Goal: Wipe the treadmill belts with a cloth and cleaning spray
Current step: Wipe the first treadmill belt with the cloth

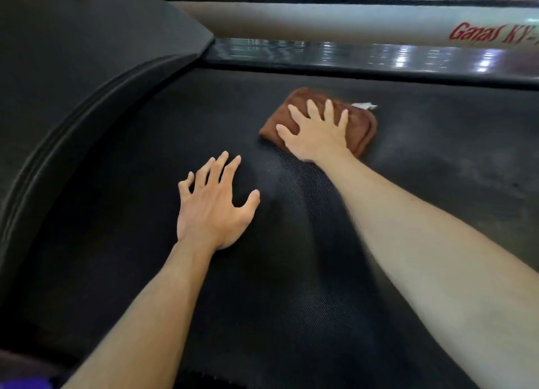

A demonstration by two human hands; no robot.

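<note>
Right hand: the right hand [316, 131] lies flat on a folded brown cloth [357, 129], fingers straight and spread, pressing it down rather than curling round it.
Left hand: the left hand [214, 204] rests on the belt with fingers splayed and slightly arched, holding nothing.
Cloth: it lies on the black treadmill belt [291, 286], toward the far side, with a small white tag [364, 106] sticking out at its far edge.
Belt: dark and finely textured, with paler dull smears to the right of the cloth.
Surroundings: a black curved motor cover [87, 67] at left; beyond the belt, a shiny side rail [379, 56] and a pale bar [320, 23] with red "Ganas KY" lettering.
</note>
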